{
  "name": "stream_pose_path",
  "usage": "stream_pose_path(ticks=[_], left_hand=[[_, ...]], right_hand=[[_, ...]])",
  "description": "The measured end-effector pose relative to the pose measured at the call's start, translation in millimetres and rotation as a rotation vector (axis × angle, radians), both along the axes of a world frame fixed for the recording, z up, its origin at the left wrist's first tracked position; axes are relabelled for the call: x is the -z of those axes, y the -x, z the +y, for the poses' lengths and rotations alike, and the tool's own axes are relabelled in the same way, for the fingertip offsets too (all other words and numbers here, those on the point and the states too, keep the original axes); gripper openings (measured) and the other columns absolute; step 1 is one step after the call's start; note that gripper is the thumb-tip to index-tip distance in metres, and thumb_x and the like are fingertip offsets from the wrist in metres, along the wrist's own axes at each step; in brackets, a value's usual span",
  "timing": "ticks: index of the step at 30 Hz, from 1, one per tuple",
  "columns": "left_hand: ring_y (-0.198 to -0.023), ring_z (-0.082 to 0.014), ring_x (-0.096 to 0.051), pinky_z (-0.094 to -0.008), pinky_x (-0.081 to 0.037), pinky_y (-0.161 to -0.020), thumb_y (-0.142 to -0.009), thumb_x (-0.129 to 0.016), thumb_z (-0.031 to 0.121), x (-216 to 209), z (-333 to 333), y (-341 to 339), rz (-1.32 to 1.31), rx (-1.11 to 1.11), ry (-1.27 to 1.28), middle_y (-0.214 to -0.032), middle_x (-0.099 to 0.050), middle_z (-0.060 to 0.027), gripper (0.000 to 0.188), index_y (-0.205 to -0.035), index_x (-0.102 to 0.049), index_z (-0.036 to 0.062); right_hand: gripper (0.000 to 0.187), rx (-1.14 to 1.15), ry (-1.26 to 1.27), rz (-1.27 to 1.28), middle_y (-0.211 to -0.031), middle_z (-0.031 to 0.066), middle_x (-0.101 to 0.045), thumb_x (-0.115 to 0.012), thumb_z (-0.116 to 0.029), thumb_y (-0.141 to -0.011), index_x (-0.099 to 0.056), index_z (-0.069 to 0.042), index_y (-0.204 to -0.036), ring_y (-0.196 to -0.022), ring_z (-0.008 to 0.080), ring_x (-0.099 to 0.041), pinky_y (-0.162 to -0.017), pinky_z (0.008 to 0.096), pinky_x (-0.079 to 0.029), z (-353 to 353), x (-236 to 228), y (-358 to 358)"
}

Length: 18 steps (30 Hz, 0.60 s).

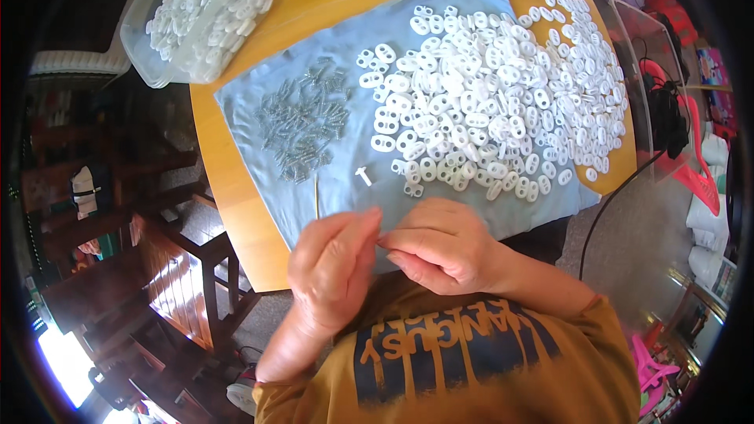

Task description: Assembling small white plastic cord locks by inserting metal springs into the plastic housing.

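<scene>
- Ahead of us on blue cloth point(353, 137): one white peg point(364, 177), long axis slanting rightward toward us, nearer the left hand point(334, 263).
- Right hand point(444, 245) alongside; both curled, but we cannot tell what either grasps.

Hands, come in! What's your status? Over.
Left hand, right hand close together; can't tell if holding anything. White T-shaped piece lying just beyond, on blue cloth. Thin rod beyond left hand; springs, white two-holed pieces farther off.

Slatted wooden furniture point(174, 286) stands left, a bundled black cable point(671, 122) right.
</scene>
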<state>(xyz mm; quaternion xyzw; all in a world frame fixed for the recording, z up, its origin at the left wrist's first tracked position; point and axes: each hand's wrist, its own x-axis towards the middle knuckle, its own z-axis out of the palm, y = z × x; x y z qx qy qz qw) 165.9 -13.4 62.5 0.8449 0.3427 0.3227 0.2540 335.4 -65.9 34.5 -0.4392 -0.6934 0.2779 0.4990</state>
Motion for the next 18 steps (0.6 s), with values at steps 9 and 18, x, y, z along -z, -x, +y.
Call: stream_pose_path(ticks=[9, 18], left_hand=[[-0.066, -0.0220, -0.059, -0.0291, -0.048, -0.057, -0.066, -0.066, -0.012, 32.4, -27.9, 14.6, -0.152, -0.111, 0.007, -0.081, -0.061, -0.0110, 0.039, -0.104, -0.064, -0.0015], [-0.060, -0.0217, -0.055, -0.0305, -0.043, -0.053, -0.061, -0.064, -0.011, 33.5, -23.6, 15.7, -0.142, 0.001, -0.022, -0.078, -0.061, -0.0099, 0.041, -0.101, -0.064, -0.0027]], right_hand=[[0.024, 0.138, -0.041, -0.429, -0.085, 0.0086, -0.059, -0.069, -0.003, -0.072, -0.065, -0.003, -0.096, -0.073, 0.0240, -0.056, -0.063, 0.0338, -0.045, 53.9, -49.1, -13.9], [0.003, 0.119, -0.194, -0.760, -0.078, 0.0049, -0.052, -0.060, -0.009, -0.064, -0.058, -0.007, -0.066, -0.084, 0.0227, -0.051, -0.077, 0.0346, -0.043, 95.9, -20.5, 0.7]])
